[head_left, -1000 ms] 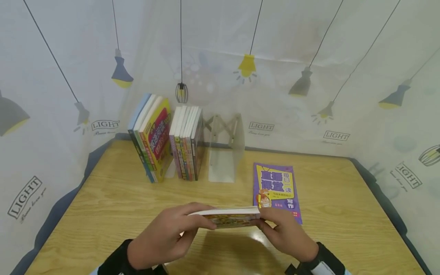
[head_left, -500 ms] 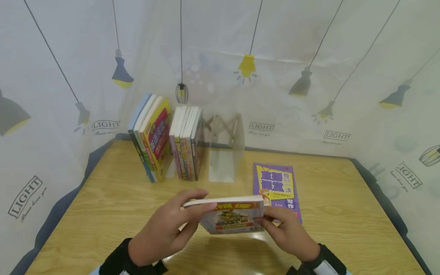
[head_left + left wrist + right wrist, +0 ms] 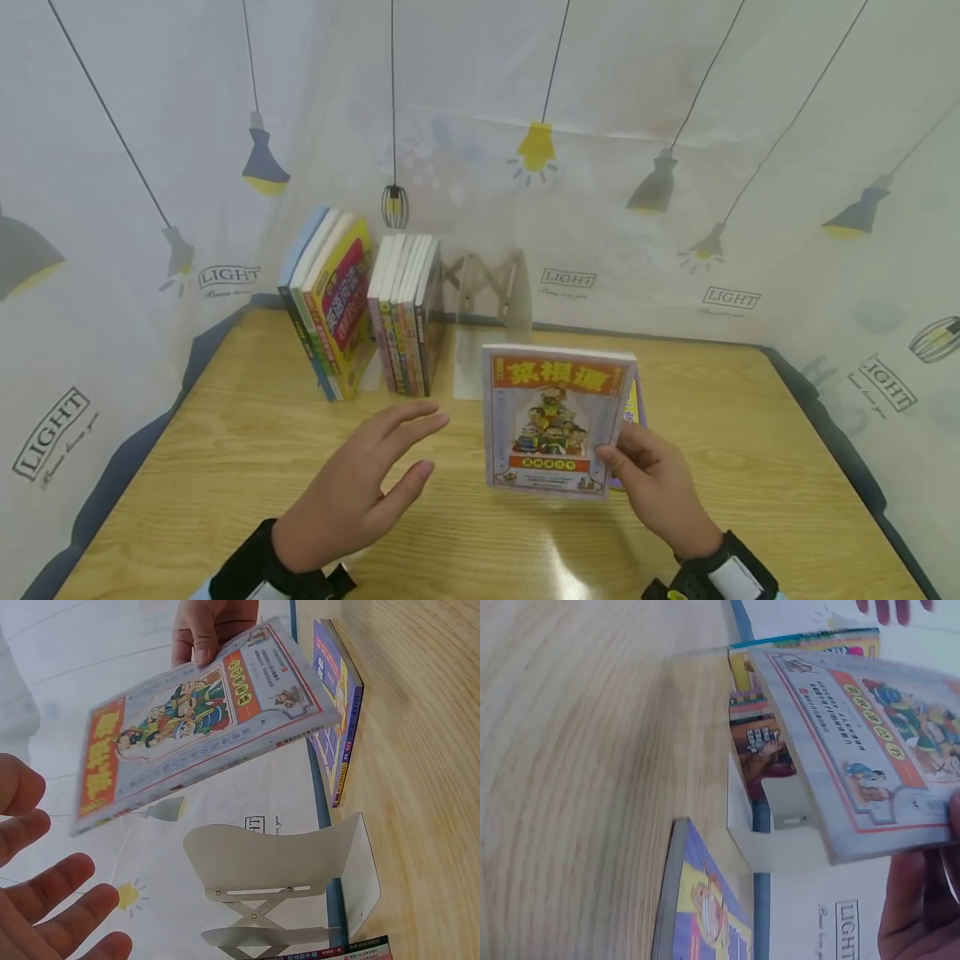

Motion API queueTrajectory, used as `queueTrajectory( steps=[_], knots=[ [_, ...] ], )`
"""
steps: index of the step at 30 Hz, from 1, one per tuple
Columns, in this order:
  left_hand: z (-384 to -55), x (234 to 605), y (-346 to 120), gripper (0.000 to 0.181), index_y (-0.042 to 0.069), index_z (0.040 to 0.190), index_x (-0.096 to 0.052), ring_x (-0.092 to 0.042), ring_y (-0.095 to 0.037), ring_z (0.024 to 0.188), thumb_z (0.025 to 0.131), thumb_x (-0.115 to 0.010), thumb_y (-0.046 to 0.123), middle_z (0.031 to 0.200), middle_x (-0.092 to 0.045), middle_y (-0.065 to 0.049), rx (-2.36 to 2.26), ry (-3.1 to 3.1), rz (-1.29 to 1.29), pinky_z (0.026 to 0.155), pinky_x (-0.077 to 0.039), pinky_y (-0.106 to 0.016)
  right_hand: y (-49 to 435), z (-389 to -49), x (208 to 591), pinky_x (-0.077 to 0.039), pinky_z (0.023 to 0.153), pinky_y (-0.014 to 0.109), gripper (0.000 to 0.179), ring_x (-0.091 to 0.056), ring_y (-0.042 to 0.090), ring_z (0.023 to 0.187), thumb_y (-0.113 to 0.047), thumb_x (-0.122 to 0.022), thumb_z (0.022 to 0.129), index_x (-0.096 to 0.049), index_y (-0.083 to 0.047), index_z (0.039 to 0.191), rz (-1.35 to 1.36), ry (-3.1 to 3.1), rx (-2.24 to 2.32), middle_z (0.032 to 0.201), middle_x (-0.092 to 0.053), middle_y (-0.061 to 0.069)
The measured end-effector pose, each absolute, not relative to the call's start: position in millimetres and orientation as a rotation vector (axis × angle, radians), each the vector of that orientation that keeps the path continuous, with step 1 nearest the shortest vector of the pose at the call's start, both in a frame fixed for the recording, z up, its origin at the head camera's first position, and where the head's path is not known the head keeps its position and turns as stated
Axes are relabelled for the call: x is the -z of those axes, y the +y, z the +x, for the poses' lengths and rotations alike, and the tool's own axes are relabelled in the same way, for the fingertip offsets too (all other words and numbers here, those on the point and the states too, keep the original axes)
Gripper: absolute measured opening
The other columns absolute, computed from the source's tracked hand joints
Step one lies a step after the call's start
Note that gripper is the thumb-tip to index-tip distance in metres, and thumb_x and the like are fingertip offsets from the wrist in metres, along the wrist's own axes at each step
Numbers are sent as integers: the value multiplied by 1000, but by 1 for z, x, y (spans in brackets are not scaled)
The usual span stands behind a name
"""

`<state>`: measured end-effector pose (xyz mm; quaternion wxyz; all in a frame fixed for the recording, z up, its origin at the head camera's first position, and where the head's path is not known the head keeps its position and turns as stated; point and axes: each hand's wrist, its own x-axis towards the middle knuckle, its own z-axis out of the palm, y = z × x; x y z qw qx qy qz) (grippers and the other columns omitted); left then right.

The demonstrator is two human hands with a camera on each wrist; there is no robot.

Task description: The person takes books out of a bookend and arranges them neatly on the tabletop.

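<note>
My right hand (image 3: pixel 663 487) grips a pale lilac book (image 3: pixel 555 425) by its right edge, thumb on the front cover. The book is held upright above the table, its cover of orange title band and cartoon figures facing me. To the left of it, my left hand (image 3: pixel 367 483) is held in the air with fingers spread and nothing in them. In the left wrist view, its fingertips (image 3: pixel 97 896) stand apart from the book. Behind the held book lies a purple and yellow book (image 3: pixel 712 907), mostly covered by it in the head view.
A white metal bookend rack (image 3: pixel 487 292) stands at the back of the wooden table (image 3: pixel 225 467), one bay without books. Left of that bay several slim books (image 3: pixel 405 312) stand upright. Taller books (image 3: pixel 330 300) lean at the far left. A lamp-patterned curtain (image 3: pixel 600 75) hangs behind.
The lilac book has swung from nearly flat to upright, its front cover now facing me. My left hand has let go of it and moved away to the left.
</note>
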<state>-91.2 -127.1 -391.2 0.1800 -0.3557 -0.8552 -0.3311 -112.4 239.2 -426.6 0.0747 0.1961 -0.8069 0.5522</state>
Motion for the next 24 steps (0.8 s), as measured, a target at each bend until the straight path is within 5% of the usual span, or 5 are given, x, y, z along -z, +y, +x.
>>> queueTrajectory(
  steps=[9, 14, 24],
  knots=[
    [-92, 392, -128, 51, 19, 149, -47, -50, -24, 134, 100, -61, 19, 150, -48, -4, 929, -2454, -957, 100, -50, -50, 264, -126, 429, -59, 68, 28, 36, -71, 10, 84, -22, -56, 104, -62, -4, 134, 127, -2462, -1617, 105, -75, -3],
    [-90, 393, -129, 52, 19, 149, -47, -49, -26, 136, 100, -62, 19, 154, -43, -6, 956, -2461, -924, 100, -50, -50, 281, -134, 439, -57, 71, 24, 46, -67, 9, 89, -34, -48, 106, -56, -5, 142, -41, -2471, -1617, 109, -72, -5],
    [-90, 395, -131, 58, 23, 155, -39, -44, -24, 141, 101, -62, 21, 159, -37, -4, 962, -2500, -893, 103, -48, -49, 302, -147, 454, -55, 79, 20, 60, -63, 8, 104, -44, -40, 107, -42, -4, 151, -267, -2620, -1635, 133, -61, 18]
  ],
)
